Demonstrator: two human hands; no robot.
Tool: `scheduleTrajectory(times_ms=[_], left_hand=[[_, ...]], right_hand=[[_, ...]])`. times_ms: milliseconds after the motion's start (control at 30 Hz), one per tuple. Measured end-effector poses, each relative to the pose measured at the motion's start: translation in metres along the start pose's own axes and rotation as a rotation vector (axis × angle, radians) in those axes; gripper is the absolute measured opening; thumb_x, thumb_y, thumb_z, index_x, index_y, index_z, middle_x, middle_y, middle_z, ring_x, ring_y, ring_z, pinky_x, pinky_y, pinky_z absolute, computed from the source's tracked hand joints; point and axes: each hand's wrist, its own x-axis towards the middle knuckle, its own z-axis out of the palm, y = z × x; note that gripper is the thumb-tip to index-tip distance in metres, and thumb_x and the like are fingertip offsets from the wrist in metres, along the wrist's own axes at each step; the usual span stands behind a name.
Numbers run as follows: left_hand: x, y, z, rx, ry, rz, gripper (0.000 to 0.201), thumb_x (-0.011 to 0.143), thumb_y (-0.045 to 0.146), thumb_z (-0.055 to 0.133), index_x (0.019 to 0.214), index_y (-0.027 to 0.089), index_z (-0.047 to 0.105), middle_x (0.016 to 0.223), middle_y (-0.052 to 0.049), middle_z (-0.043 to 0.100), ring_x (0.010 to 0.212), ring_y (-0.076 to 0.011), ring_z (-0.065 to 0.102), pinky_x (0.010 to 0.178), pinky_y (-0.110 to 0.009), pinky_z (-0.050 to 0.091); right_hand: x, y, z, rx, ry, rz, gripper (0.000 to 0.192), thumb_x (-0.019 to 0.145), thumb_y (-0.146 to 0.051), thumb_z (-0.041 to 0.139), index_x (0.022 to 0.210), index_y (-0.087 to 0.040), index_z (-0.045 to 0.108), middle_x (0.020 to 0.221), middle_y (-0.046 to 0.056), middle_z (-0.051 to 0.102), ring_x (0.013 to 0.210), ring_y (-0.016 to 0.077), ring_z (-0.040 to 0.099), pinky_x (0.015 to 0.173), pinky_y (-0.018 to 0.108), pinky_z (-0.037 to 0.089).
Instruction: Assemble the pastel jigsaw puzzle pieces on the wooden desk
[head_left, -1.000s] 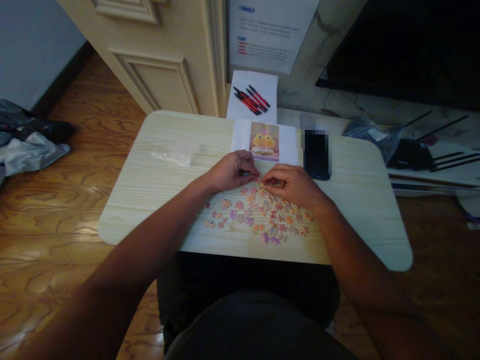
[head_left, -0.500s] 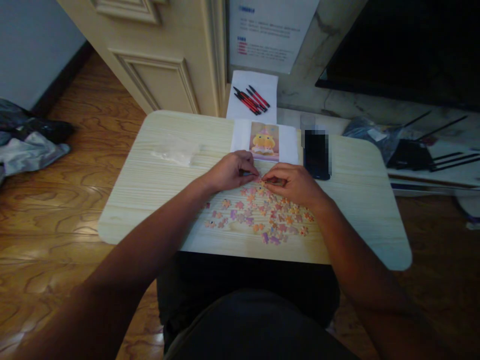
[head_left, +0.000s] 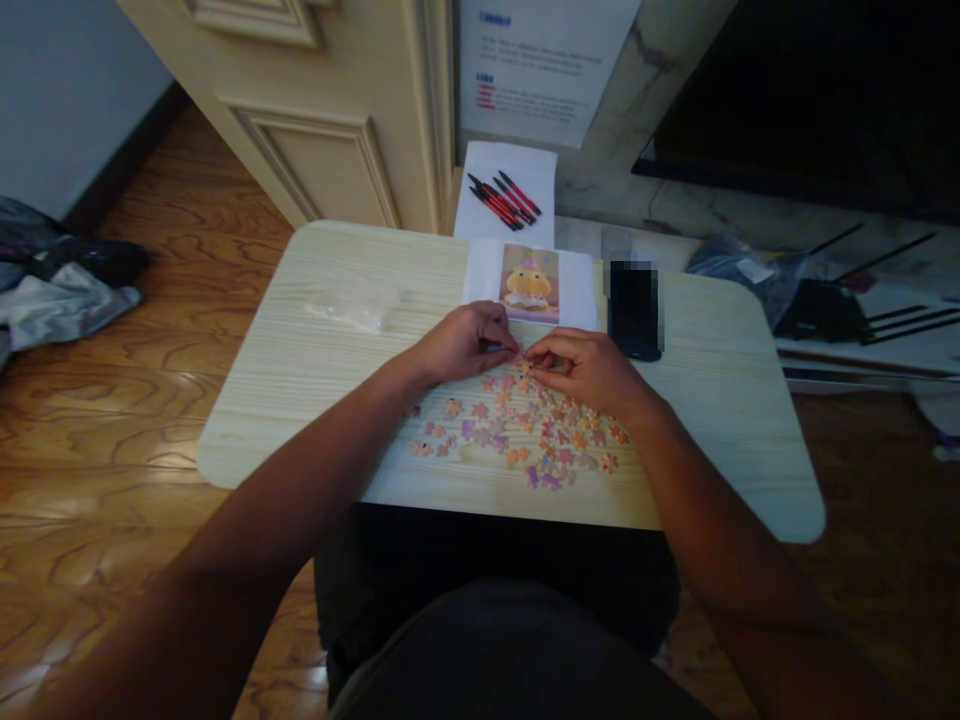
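Several small pink, orange and purple puzzle pieces (head_left: 525, 435) lie scattered on the pale wooden table (head_left: 300, 370) in front of me. My left hand (head_left: 465, 342) and my right hand (head_left: 581, 368) meet fingertip to fingertip just above the pile, pinching puzzle pieces between them at about the table's middle. The pinched pieces are mostly hidden by the fingers. Right behind the hands lies a printed picture (head_left: 529, 282) of a yellow duck figure on white paper.
A black phone (head_left: 634, 308) lies right of the picture. A clear plastic bag (head_left: 352, 305) rests on the table's left part. Red and black pens (head_left: 502, 199) sit on white paper behind the table. Cables and a dark device (head_left: 825, 305) lie at right, clothing (head_left: 52, 280) on the floor at left.
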Motion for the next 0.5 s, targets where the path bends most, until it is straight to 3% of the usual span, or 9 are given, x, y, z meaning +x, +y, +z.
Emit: scheduleTrajectory(times_ms=[500], left_hand=[[-0.001, -0.0021, 0.0008, -0.014, 0.005, -0.005, 0.013, 0.097, 0.025, 0.078, 0.1, 0.023, 0.089, 0.092, -0.006, 0.075, 0.087, -0.0183, 0.071, 0.081, -0.034, 0.06]], right_hand=[[0.0003, -0.0023, -0.0009, 0.01, -0.01, -0.046, 0.009, 0.099, -0.025, 0.078, 0.106, -0.022, 0.084, 0.103, 0.006, 0.083, 0.087, 0.0202, 0.076, 0.083, 0.035, 0.061]])
